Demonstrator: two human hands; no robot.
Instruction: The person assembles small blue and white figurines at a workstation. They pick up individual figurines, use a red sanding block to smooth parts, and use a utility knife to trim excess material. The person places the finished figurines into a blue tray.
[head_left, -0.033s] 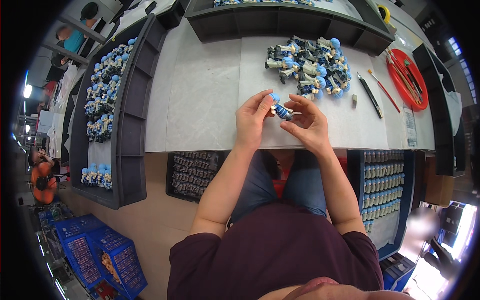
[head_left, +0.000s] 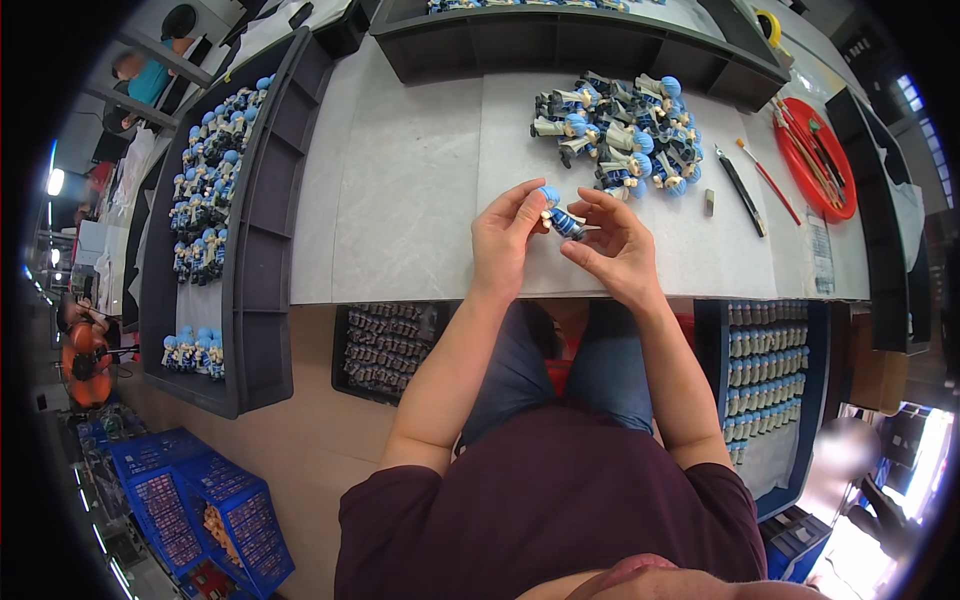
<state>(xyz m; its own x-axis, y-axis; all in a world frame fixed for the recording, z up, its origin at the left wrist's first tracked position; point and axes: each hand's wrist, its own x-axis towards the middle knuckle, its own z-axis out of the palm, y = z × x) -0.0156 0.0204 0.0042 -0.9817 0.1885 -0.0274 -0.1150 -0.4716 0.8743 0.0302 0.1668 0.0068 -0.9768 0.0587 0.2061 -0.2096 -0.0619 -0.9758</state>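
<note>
My left hand point(head_left: 503, 235) pinches a small figurine point(head_left: 562, 220) by its light-blue head, between thumb and fingers. The figurine has a dark-blue and white outfit and lies tilted, its feet toward my right hand point(head_left: 622, 245). Thumb and forefinger of that hand are apart, curved around the feet; whether they touch I cannot tell. Just beyond my hands, a pile of similar figurines point(head_left: 640, 140) lies on the pale worktable point(head_left: 400, 200).
Right of the pile lie a small grey block point(head_left: 709, 203), a black pen-like tool point(head_left: 740, 190), a red brush point(head_left: 770, 182) and a red tray point(head_left: 848, 205) of brushes. Dark bins stand at left point(head_left: 262, 270) and back point(head_left: 570, 55). A blue crate point(head_left: 812, 440) of pale parts sits lower right.
</note>
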